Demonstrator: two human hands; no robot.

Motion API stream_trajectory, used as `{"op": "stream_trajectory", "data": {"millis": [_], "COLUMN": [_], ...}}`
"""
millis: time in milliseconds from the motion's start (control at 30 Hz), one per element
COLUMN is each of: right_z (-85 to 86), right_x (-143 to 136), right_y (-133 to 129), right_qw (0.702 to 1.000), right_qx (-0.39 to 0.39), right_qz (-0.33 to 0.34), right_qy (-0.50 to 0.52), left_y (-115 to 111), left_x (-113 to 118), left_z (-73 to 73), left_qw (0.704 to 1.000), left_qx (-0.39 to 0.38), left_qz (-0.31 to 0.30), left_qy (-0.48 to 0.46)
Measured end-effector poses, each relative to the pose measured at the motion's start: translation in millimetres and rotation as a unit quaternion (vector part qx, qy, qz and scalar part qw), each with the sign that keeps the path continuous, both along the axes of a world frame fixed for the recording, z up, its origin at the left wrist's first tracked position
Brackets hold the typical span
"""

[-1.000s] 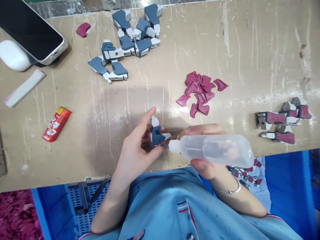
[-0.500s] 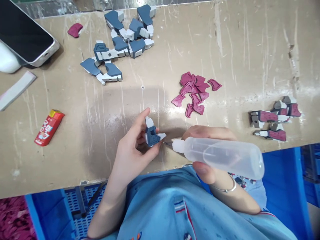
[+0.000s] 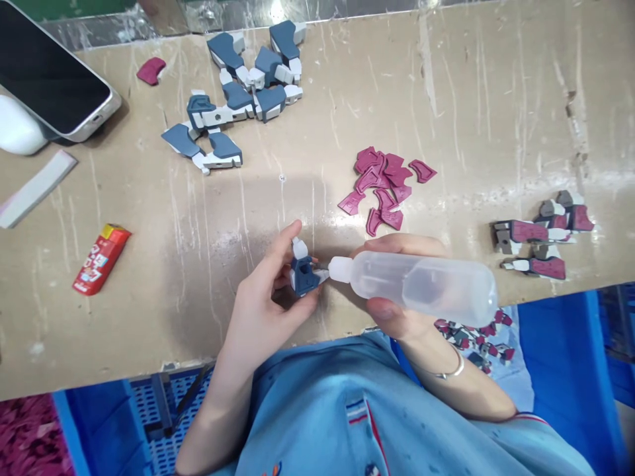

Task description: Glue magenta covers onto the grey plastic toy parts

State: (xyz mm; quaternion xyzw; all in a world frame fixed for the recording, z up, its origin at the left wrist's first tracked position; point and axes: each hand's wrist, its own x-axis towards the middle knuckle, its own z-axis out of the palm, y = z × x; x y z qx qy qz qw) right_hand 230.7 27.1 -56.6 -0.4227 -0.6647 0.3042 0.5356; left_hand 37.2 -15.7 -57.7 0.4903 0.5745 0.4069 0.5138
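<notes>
Between the thumb and fingers of my left hand (image 3: 265,301) is a small blue and white plastic part (image 3: 303,274), held just above the table. My right hand (image 3: 401,320) grips a translucent squeeze bottle (image 3: 421,284) that lies nearly level, its white cap pointing left. The bottle's thin tip reaches the blue part; whether it touches cannot be made out. A loose pile of maroon plastic pieces (image 3: 380,175) lies beyond my right hand. Farther off to the left sits a cluster of blue and white parts (image 3: 238,96).
At the left lie a red lighter-shaped packet (image 3: 102,259), a white strip (image 3: 37,188) and a phone (image 3: 54,73). Maroon and grey assembled parts (image 3: 533,231) rest at the right. Blue bins (image 3: 560,370) stand below the table edge, one with many maroon pieces (image 3: 32,436).
My right hand has brought the bottle left and slightly up, so its tip is now at the blue part. My left hand keeps its hold. The view has shifted slightly.
</notes>
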Motion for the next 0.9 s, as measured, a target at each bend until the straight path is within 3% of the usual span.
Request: {"op": "stream_trajectory", "data": {"millis": [200,300,433,500,567,633,700,800,900], "right_z": [-8.4,-11.2,-12.8,-16.0,-21.1,-25.2,-25.3,-18.4,-12.2], "right_x": [-1,3,39,70,98,116,120,105,85], "right_y": [-6,-1,32,53,70,78,76,64,57], "right_qw": [0.998,0.989,0.904,0.869,0.853,0.862,0.897,0.964,0.985], "right_qx": [-0.003,-0.071,-0.265,-0.293,-0.267,-0.224,-0.202,-0.193,-0.163], "right_qz": [-0.058,-0.031,0.076,0.112,0.139,0.141,0.102,0.020,-0.060], "right_qy": [0.017,0.129,0.327,0.381,0.426,0.432,0.381,0.180,-0.010], "left_y": [7,7,2,-1,-3,-5,-6,-5,-4], "left_x": [1,0,-1,0,1,1,0,-2,-4], "left_z": [8.5,11.2,8.9,7.1,6.1,5.8,5.8,6.0,6.5], "left_qw": [0.999,0.998,0.996,0.996,0.995,0.994,0.994,0.993,0.993], "left_qx": [-0.043,-0.066,-0.087,-0.090,-0.095,-0.101,-0.104,-0.110,-0.112], "left_qz": [0.003,0.000,0.016,0.029,0.033,0.034,0.036,0.034,0.027], "left_qy": [-0.013,-0.018,-0.007,0.000,0.000,-0.001,0.002,0.017,0.026]}}
